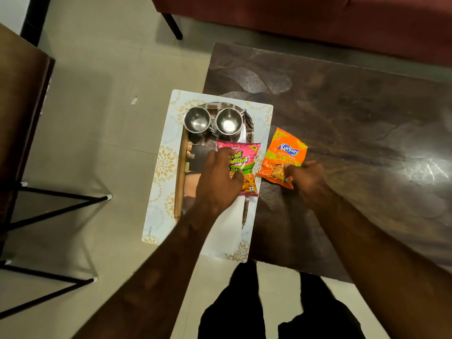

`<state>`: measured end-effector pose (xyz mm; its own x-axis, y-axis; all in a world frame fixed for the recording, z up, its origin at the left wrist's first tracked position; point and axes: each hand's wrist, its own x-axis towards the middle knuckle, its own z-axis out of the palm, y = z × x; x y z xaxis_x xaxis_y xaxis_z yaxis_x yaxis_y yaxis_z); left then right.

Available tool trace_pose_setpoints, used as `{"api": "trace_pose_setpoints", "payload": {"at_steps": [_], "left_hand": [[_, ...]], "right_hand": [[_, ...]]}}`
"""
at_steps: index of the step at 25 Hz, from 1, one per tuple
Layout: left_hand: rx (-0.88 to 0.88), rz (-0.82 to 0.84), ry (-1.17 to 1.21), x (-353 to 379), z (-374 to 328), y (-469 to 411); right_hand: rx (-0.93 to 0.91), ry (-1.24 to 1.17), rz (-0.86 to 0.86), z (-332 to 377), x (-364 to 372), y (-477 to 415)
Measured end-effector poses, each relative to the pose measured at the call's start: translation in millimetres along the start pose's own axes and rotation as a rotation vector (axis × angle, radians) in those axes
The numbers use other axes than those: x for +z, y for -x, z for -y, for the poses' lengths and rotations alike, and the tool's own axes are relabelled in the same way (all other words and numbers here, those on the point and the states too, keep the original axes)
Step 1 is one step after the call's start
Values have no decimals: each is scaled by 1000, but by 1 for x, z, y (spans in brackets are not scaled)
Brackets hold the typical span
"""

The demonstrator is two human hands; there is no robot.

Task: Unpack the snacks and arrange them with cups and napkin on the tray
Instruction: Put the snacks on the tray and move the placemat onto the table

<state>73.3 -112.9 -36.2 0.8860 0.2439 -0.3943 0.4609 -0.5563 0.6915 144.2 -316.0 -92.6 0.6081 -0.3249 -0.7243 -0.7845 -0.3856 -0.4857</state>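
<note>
My left hand (217, 177) is curled over the pink snack packet (244, 165), fingers down its left side and thumb on the front. That packet lies on the right half of the mirrored tray (181, 172), reaching about to the right rim. My right hand (308, 177) is pinching the near right corner of the orange snack packet (283, 155), which sits flat on the dark table (342, 118) just beside the placemat (161, 192), not on the tray. Room-wise, the far end of the tray is taken by two steel cups (197, 119) standing upright side by side, nearly touching. The white napkin (234, 216) lies at the near end under my left wrist, so the only open bit is the left-middle strip of mirror along the wooden rim. The placemat under the tray sticks out well past the table's left edge over the tiled floor (97, 94), and I honestly can't tell what holds up that side. To the right of the orange packet the tabletop is wide and bare right up to the maroon sofa (318, 20) along the far edge. On my left, a brown chair (24, 106) with black metal legs stands well apart from the tray, with floor between. The near table edge runs just in front of my legs.
</note>
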Motion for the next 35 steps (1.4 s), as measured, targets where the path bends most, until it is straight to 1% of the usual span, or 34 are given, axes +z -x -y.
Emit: {"api": "trace_pose_setpoints", "payload": {"at_steps": [2, 4, 7, 10, 11, 13, 15, 16, 17, 19, 22, 25, 28, 30, 35], "left_hand": [[68, 17, 25, 8, -11, -1], [84, 50, 77, 14, -20, -2], [91, 110, 110, 19, -28, 1], [101, 134, 140, 17, -35, 4], [75, 145, 170, 16, -38, 3], [-41, 182, 265, 14, -46, 4], [-146, 225, 376, 9, -53, 8], [-164, 237, 438, 6, -53, 9], [-167, 237, 491, 1, -50, 10], [-175, 205, 526, -14, -38, 12], [-218, 90, 515, -41, -11, 13], [-322, -36, 423, -63, 23, 12], [-434, -45, 383, -76, 52, 15], [-441, -49, 353, -80, 64, 16], [-401, 8, 205, -79, 73, 2]], "right_hand": [[-17, 56, 1, -2, 8, -5], [-50, 58, -5, 1, 16, -5], [-58, -21, 7, 7, 14, 4], [-55, -152, 5, 5, -10, 27], [-70, -194, 6, 6, -19, 36], [-111, -260, 12, 11, -34, 57], [-138, -317, 67, 18, -37, 79], [-150, -324, 111, 22, -34, 88], [-158, -313, 162, 26, -27, 95], [-172, -276, 255, 34, -9, 109], [-203, -220, 332, 44, 22, 117], [-247, -106, 432, 50, 53, 127], [-254, -8, 521, 46, 85, 140], [-275, 87, 536, 44, 102, 146], [-392, 298, 448, 49, 115, 148]]}}
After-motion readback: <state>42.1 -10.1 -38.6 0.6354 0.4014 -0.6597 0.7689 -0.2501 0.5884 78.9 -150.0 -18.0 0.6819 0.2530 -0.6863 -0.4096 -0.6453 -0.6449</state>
